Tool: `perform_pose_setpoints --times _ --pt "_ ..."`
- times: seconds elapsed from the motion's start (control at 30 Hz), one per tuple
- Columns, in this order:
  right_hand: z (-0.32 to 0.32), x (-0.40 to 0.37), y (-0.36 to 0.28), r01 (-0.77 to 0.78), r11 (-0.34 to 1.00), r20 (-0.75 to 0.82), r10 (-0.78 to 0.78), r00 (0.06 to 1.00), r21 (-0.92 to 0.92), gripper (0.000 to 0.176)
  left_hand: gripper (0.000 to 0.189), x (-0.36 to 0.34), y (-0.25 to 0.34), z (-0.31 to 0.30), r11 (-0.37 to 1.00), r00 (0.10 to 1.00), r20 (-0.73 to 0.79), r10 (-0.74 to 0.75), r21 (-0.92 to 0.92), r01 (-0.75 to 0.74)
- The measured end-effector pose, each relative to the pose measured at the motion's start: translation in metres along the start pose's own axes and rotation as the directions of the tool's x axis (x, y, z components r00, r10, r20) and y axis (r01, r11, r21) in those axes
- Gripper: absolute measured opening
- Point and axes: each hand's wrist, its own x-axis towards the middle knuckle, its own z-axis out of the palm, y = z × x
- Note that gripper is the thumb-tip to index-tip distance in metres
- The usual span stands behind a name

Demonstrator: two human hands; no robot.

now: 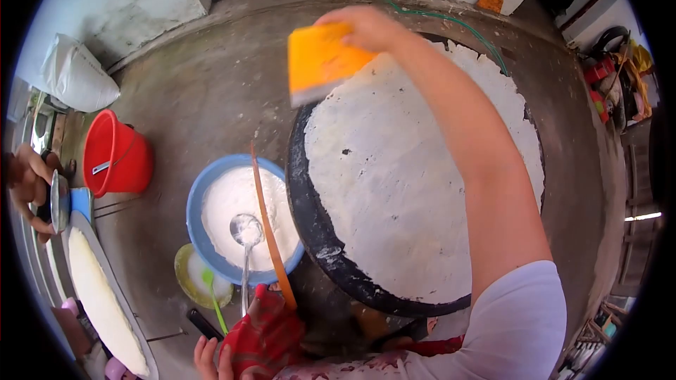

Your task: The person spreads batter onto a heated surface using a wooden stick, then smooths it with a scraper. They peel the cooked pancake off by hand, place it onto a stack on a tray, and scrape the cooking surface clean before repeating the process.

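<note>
My right hand [362,28] is closed around an orange scraper [320,60] with a greyish lower edge. It is at the upper left rim of a large round black griddle [313,218]. A thin whitish sheet of batter [401,169] covers most of the griddle, ragged at its edge, with a few small holes. Low in the view, the fingers of my left hand [206,359] curl against a red cloth [264,334], perhaps a glove. A blue basin [204,246] of white batter holds a metal ladle [246,229]; a long brown stick [267,225] lies across it.
A small yellowish bowl [186,281] with a green spoon [211,285] stands beside the basin. Farther left are a red bucket [130,158], a white sack [81,74] and a long board with a pale sheet [102,295]. Another person's hand [32,169] is near a metal bowl [60,200].
</note>
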Motion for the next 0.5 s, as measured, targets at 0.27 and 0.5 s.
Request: perform_pose_setpoints --times 0.27,0.5 --pt "0.048 -0.144 -0.252 0.522 0.852 0.729 -0.372 0.574 0.024 0.014 0.044 -0.028 -0.010 -0.003 0.996 0.998 -0.059 0.019 -0.086 -0.024" --pt "0.010 -0.326 -0.322 0.392 0.915 0.659 -0.352 0.665 0.094 0.009 0.041 -0.053 -0.018 0.002 0.984 0.979 -0.185 0.079 -0.141 -0.106"
